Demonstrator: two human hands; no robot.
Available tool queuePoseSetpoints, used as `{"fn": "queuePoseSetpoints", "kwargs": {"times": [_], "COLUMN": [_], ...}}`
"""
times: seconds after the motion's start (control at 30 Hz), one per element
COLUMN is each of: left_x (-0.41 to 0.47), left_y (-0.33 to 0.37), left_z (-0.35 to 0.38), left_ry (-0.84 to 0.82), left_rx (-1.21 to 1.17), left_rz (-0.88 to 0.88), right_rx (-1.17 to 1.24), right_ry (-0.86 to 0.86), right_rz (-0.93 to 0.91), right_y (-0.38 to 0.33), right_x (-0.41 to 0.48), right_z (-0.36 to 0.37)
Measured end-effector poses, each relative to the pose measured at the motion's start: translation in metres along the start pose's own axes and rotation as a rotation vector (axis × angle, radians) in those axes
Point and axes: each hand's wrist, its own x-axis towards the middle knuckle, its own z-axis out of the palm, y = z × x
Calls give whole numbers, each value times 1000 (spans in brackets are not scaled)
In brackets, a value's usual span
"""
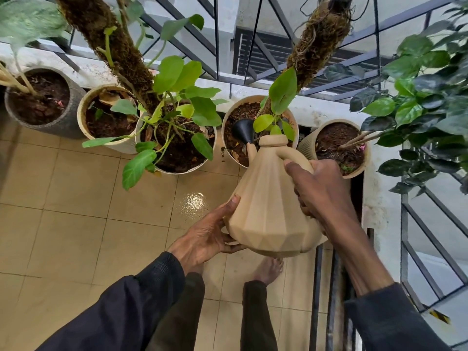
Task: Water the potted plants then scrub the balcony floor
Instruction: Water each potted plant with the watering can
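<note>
A beige faceted watering can point(268, 206) is tilted forward, its black rose spout point(243, 130) over the soil of a cream pot point(229, 117) with a moss pole plant. My right hand point(320, 188) grips the can's handle from above. My left hand point(210, 231) cups the can's lower left side and base with fingers spread. Several more potted plants line the wall: a grey pot point(63, 122) at left, two cream pots point(82, 115) point(177, 171) in the middle, and a ribbed pot point(307, 148) at right. The tan tiled floor point(76, 211) lies below.
A dark metal railing point(253, 46) runs behind the pots and along the right side point(430, 224). A leafy dark green plant point(425, 97) overhangs at right. A wet shiny patch point(193, 203) marks the tile near the pots. My bare foot point(269, 271) stands under the can.
</note>
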Motion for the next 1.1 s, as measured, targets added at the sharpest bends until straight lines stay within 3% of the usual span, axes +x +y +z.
{"fn": "queuePoseSetpoints", "kwargs": {"times": [1.1], "left_x": [-2], "left_y": [-6], "left_z": [20], "left_ry": [1], "left_rx": [82], "left_rz": [81], "right_rx": [130], "right_ry": [73], "right_rz": [-43], "right_y": [27], "right_x": [-8], "right_z": [-19]}}
